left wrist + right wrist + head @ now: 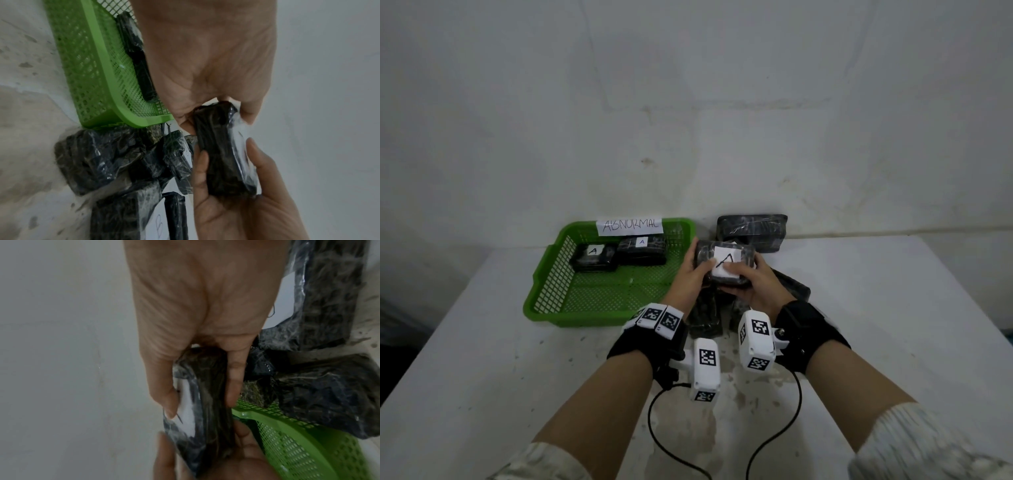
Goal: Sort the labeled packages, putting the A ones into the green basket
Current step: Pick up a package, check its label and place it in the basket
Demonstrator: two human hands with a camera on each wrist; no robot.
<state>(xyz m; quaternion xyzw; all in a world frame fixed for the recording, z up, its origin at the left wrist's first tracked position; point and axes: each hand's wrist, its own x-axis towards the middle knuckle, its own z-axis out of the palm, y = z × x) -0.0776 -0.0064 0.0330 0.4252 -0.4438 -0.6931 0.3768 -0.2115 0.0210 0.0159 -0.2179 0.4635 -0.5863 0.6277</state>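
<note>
1. We hold the A package with both hands above the surface.
2. Our left hand and right hand curl their fingers around its ends.
3. Left of our fingers sits the green basket, holding two A packages.
4. Beneath our fingers lie other packages.

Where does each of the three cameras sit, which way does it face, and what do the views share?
Head: worn on the head, looking forward and down at the table, green basket, both forearms.
Left wrist: looks along the left hand at the held package.
Right wrist: looks along the right hand at it.
Shared: all show both hands gripping the A-labeled package and the basket.
</note>
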